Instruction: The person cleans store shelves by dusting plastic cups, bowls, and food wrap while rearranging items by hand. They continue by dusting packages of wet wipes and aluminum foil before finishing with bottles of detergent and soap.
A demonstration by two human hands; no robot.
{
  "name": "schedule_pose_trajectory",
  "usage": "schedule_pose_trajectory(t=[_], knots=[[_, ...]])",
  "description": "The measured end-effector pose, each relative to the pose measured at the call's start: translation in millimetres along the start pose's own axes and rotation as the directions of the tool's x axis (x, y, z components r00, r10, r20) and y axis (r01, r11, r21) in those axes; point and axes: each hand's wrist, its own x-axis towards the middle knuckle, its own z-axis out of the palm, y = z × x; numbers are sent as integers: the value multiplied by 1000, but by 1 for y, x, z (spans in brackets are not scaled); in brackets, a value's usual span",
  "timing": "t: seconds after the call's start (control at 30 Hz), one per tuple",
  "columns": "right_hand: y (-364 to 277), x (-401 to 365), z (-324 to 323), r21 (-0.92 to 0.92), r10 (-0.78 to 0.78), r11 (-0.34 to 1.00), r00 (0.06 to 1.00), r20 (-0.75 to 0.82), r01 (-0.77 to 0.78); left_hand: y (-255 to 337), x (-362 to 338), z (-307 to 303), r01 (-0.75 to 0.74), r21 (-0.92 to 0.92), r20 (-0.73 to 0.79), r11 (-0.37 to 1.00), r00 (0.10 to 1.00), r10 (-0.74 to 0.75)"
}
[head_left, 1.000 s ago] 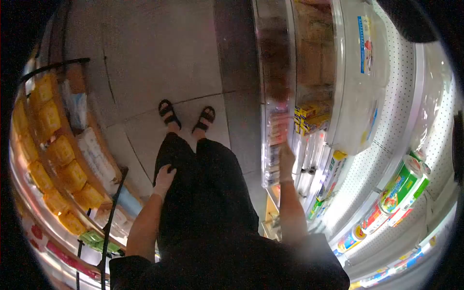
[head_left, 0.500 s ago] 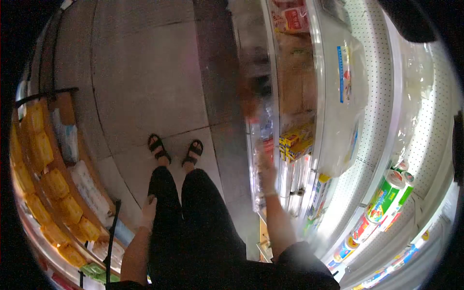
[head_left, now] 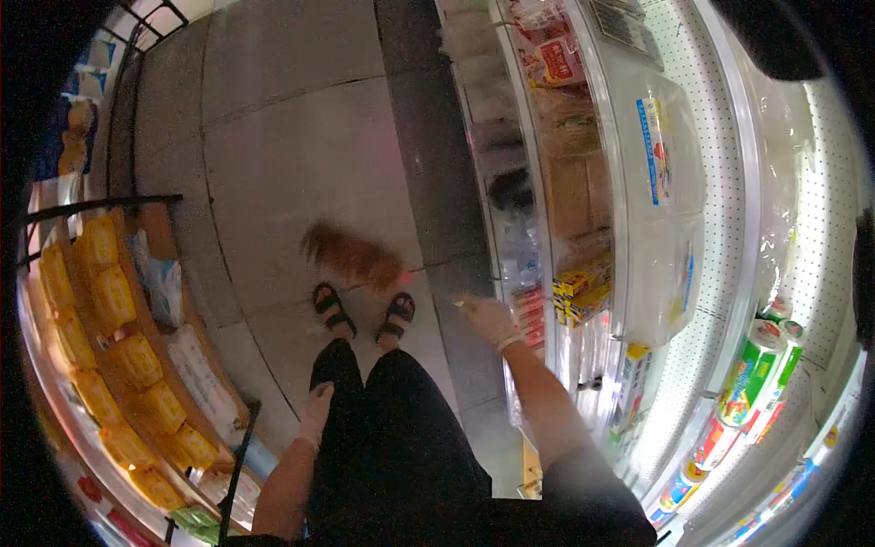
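Observation:
My right hand (head_left: pixel 492 324), in a pale glove, reaches out beside the right shelf edge, its fingers closed. In line with its fingertips, over the floor, is a blurred brown duster (head_left: pixel 351 255) with a red spot at its near end; the handle between is barely visible. My left hand (head_left: pixel 315 415), also gloved, hangs beside my left thigh. Its fingers are hard to make out against the dark trousers, and no object shows in it.
Shelves on the right hold boxes (head_left: pixel 583 292), a large clear plastic bag (head_left: pixel 661 246) and green-labelled rolls (head_left: pixel 749 374). Orange packs (head_left: pixel 114 296) lie on the left shelves behind black bars. My sandalled feet (head_left: pixel 365 314) stand on the tiled floor (head_left: pixel 301 164).
The brown duster has swung left from the right shelf edge to over the floor, and my right hand has turned toward the floor. The whole view has shifted slightly.

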Motion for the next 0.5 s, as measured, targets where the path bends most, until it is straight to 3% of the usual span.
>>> schedule_pose_trajectory(t=[0.03, 0.07, 0.1, 0.13, 0.2, 0.27, 0.3, 0.37, 0.4, 0.43, 0.5], knots=[[35, 24, 10, 81, -8, 997, 990, -142, 20, 5, 5, -1, 11, -32, 13, 999, 1000, -11], [49, 50, -2, 208, 92, 977, 962, -257, -38, 7, 5, -3, 37, -59, 28, 998, 999, -35], [69, 82, -11, 50, 110, 994, 890, -442, -98, 7, 2, -4, 70, -84, 47, 994, 997, -66], [91, 105, -24, 41, 110, 994, 852, -512, -104, 8, -3, -1, 93, -110, 45, 990, 995, -88], [146, 144, -6, 342, 243, 939, 768, -592, -34, 15, -13, -2, 128, -151, 38, 980, 992, -123], [155, 106, 37, 67, 113, 994, 754, -647, -92, -3, -7, 2, 145, -115, 27, 983, 989, -142], [158, 75, 58, -82, 38, 989, 752, -658, -121, -12, -7, 5, 154, -101, 27, 983, 988, -152], [133, -8, 101, -2, 235, 960, 808, -540, -281, 8, -27, 9, 109, 36, 53, 993, 992, -111], [133, -53, 139, 260, 375, 922, 833, -407, -288, 20, -32, 12, 81, 103, 69, 991, 994, -88], [107, -95, 148, 360, 531, 824, 819, -218, -438, 21, -32, 15, 83, 95, 64, 992, 994, -89], [107, -165, 210, 277, 449, 884, 848, -280, -377, 18, -27, 18, 86, 82, 52, 993, 995, -90]])
